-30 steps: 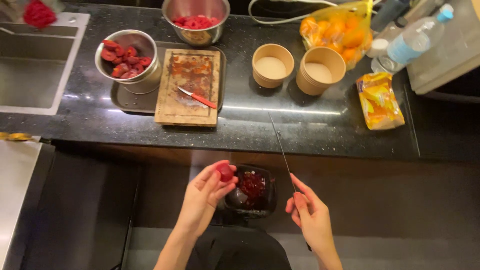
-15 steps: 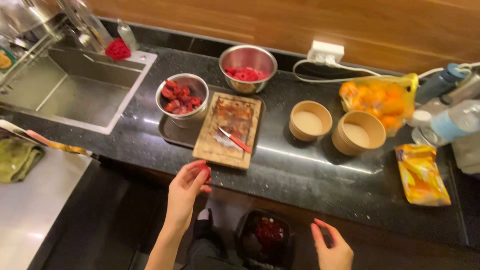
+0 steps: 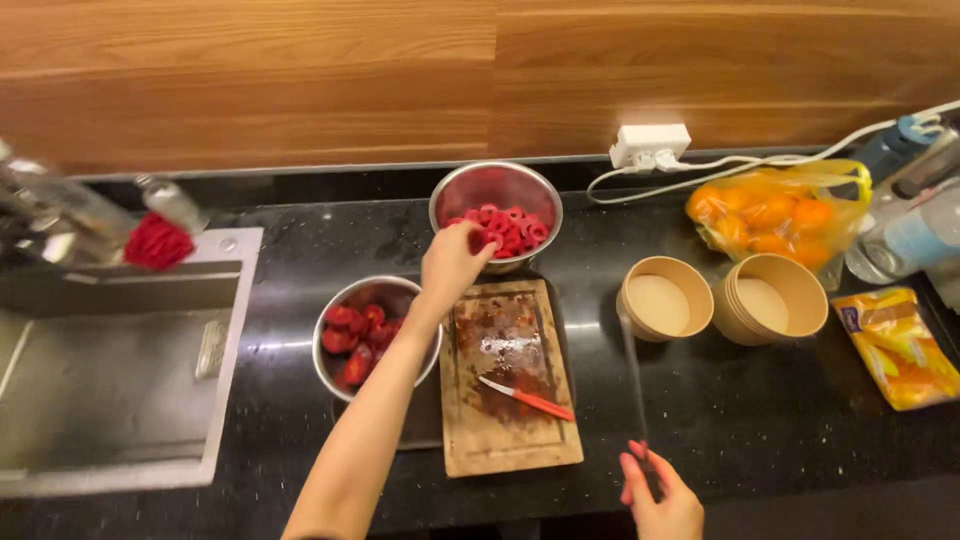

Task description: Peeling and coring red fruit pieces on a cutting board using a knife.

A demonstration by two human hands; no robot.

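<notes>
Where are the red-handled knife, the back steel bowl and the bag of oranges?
red-handled knife (image 3: 545,405): head view, on its red handle.
back steel bowl (image 3: 495,187): head view, on its bare inner wall.
bag of oranges (image 3: 775,210): head view, on the bag's middle.

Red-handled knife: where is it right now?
In the head view the red-handled knife lies untouched on the wooden cutting board, toward its lower right, between the near steel bowl of red fruit and the paper bowls.
</notes>
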